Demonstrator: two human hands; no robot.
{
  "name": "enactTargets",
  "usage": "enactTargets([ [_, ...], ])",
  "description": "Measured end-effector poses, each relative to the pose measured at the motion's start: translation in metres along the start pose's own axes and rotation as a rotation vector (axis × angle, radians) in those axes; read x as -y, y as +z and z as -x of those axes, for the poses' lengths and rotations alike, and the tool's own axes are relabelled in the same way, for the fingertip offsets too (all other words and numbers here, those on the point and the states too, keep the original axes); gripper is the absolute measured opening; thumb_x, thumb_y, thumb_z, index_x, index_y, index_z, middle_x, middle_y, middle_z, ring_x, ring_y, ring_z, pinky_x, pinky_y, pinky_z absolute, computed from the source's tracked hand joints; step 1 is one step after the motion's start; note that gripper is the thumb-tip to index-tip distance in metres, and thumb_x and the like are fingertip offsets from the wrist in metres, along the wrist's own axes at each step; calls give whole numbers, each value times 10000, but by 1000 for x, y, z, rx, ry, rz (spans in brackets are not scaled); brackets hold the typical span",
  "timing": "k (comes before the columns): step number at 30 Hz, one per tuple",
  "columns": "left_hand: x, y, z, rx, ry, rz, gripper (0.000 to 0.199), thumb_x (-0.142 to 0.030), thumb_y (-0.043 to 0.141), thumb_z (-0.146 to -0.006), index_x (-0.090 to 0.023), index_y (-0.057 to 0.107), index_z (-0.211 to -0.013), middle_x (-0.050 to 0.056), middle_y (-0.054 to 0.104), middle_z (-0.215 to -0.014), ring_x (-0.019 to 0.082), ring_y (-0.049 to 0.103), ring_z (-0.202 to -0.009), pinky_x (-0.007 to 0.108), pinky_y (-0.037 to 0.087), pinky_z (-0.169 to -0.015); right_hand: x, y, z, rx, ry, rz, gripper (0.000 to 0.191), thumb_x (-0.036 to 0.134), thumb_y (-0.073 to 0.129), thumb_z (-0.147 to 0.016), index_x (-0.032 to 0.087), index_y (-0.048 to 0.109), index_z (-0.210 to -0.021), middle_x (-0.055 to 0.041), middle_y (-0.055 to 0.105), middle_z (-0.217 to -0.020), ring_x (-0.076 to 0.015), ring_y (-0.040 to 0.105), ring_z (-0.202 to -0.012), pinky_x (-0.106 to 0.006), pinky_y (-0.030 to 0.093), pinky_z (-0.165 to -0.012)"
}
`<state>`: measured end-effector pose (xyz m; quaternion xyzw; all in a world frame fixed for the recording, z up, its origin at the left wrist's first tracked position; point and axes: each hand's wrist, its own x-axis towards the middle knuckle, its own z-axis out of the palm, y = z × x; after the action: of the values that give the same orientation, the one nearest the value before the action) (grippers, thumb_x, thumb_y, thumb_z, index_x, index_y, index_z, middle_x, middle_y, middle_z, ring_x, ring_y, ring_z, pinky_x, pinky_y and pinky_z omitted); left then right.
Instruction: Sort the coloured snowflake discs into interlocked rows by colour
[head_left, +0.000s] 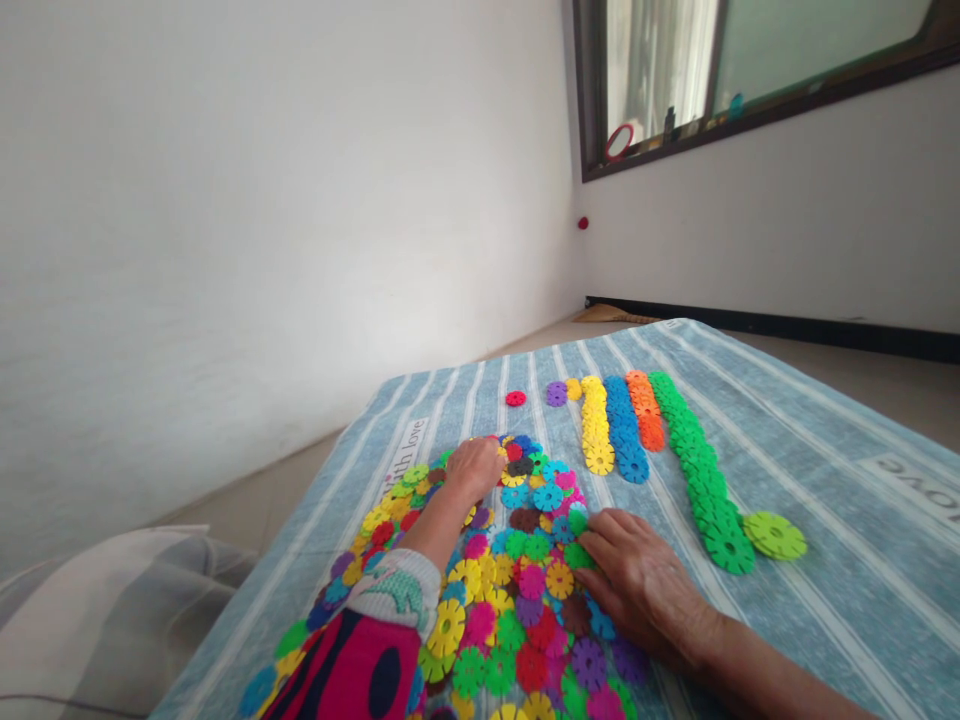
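Observation:
Many-coloured notched plastic discs point(532, 581) lie in a loose pile on the striped blue cloth point(795, 450). My left hand point(477, 468) is at the pile's far side, fingers curled down among the discs, their tips hidden. At the right edge of the pile, my right hand point(641, 570) has its fingers bent around green discs point(577, 555). Right of the pile run overlapping rows of yellow point(596, 430), blue point(627, 430), orange point(645, 410) and green discs point(701, 470). A lime disc point(775, 536) touches the green row's near end.
A single red disc point(515, 398) and small purple point(556, 393) and orange-yellow point(574, 389) groups lie at the far side of the cloth. A white wall point(285, 200) stands behind and left. Grey-white fabric point(112, 620) hangs at lower left.

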<state>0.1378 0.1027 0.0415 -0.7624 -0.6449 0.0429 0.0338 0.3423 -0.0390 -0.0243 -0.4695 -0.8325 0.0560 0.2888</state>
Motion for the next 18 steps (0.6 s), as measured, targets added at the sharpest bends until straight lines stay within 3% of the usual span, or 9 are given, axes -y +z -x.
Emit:
enactTargets([
  [11,6,4,-3,-19,77,70,217,-305,523,-812,-222,708,-886,66,709,-965,219,632,-949,255,432,-778,1,-1,-1,-19,-10,9,106,233,566,-877,205,548,-776,-24,560,-836,-203,490,-839,-345,368,-755],
  [18,7,6,-6,-42,10,191,153,-281,595,-738,-222,688,-845,32,698,-859,196,627,-833,233,398,-642,1,0,0,-17,-10,15,96,226,568,-873,208,550,-781,-24,558,-841,-210,490,-841,-356,365,-755],
])
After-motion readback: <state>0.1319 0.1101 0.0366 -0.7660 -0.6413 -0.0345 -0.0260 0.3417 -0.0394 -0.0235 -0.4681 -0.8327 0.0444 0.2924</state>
